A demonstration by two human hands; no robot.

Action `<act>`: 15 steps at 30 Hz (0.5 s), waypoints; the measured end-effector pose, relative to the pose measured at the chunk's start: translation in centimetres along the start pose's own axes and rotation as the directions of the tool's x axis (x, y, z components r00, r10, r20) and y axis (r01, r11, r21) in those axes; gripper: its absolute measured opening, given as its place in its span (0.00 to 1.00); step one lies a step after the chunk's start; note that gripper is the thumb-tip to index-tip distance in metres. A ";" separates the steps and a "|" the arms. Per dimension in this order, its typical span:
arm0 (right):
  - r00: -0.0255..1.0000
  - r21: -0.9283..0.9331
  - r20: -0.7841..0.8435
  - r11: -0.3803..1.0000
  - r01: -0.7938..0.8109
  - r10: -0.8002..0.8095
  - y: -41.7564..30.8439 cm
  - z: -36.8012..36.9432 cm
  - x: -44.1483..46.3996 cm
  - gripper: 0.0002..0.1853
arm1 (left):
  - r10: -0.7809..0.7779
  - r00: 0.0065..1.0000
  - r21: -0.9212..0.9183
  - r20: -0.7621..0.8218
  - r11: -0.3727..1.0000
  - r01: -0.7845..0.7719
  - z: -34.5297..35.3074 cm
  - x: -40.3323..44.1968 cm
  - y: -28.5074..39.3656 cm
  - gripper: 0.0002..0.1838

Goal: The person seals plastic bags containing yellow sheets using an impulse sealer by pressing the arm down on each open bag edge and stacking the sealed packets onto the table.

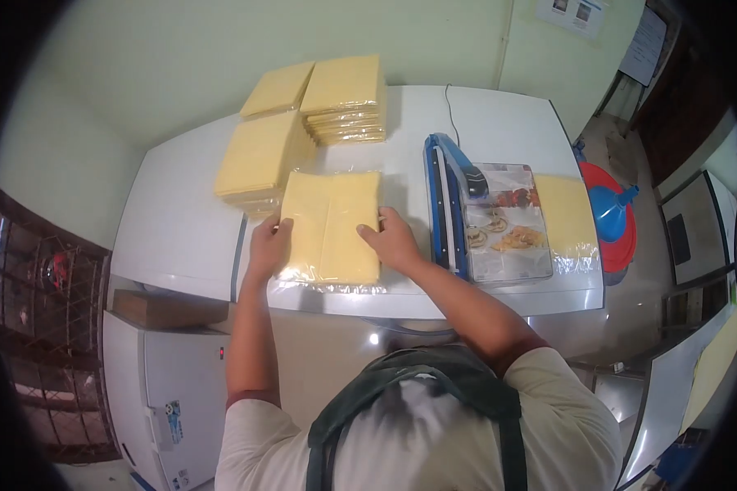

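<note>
A yellow folded sheet packet (332, 229) in clear plastic lies at the front of the white table (409, 299). My left hand (271, 242) grips its left edge, thumb on top. On the right edge, my right hand (391, 239) holds the same packet, with the thumb pressed on its face. Behind and to the left are stacks of similar yellow packets (258, 155), one partly touching the held packet's upper left. To the right stands a blue sealer (446, 209) with its arm raised at an angle, beside a tray with food pictures (508, 225).
Another yellow packet (567, 217) lies at the table's right end. Beyond that edge are a red basin (618, 245) and a blue funnel (610, 203). A white fridge (172, 401) stands at lower left, with a cardboard box (168, 309) above it. A cable runs behind the sealer.
</note>
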State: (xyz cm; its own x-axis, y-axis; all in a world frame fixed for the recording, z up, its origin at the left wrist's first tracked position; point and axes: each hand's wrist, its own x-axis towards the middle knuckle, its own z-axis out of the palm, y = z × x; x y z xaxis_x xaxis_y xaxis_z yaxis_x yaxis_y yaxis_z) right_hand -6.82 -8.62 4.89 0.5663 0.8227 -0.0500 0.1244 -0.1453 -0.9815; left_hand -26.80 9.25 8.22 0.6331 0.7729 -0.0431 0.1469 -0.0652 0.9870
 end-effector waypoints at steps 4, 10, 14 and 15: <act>0.987 -0.292 -0.150 0.952 -0.098 0.055 0.5 0.2 -0.9 0.29 | 0.272 0.962 0.786 0.012 0.592 -0.177 -1.0 2.1 -5.5 0.20; 0.757 -0.329 0.020 0.711 0.622 -0.653 2.7 -6.7 -12.0 0.04 | 0.183 0.981 0.723 -0.066 0.686 -0.079 -0.2 0.6 -5.8 0.24; 0.444 -0.523 -0.622 0.764 0.378 -0.645 11.2 -19.3 -14.4 0.08 | 0.282 0.922 0.777 -0.266 0.629 0.031 0.6 0.8 -6.4 0.25; 0.342 -0.543 -0.793 0.840 -0.020 -0.504 12.0 -23.1 -14.7 0.09 | 0.394 0.878 0.775 -0.274 0.630 -0.041 0.5 0.7 -6.5 0.25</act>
State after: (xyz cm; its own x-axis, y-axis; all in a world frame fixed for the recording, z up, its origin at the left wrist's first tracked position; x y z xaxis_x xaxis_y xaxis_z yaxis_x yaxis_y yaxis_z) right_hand 5.18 -35.19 -1.90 0.7771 -0.0810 0.6241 0.5353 -0.4364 -0.7232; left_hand -26.90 9.93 1.70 0.4053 0.8254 0.3930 0.6562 -0.5619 0.5036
